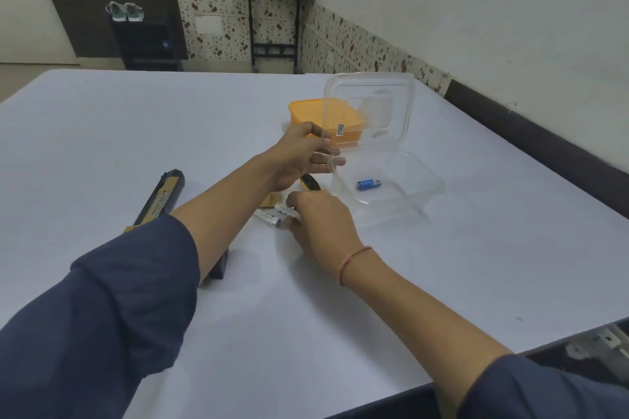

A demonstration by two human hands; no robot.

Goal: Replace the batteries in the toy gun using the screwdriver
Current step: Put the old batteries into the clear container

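Observation:
My left hand (303, 154) holds up the clear lid (369, 110) of a clear plastic box (418, 194), pinching its left edge. One blue battery (369, 184) lies inside the box. My right hand (320, 219) rests on the table with its fingers closed on a white battery (287, 212). A second white battery (269, 217) lies beside it. The black and gold toy gun (160, 199) lies to the left, partly hidden under my left forearm. A yellow and black screwdriver handle (310, 183) shows just below my left hand.
An orange box (306, 112) stands behind the lid. A small brown cover piece (270, 202) lies by the batteries. The table edge (561, 338) runs close at the right front. A dark wall strip borders the table on the right.

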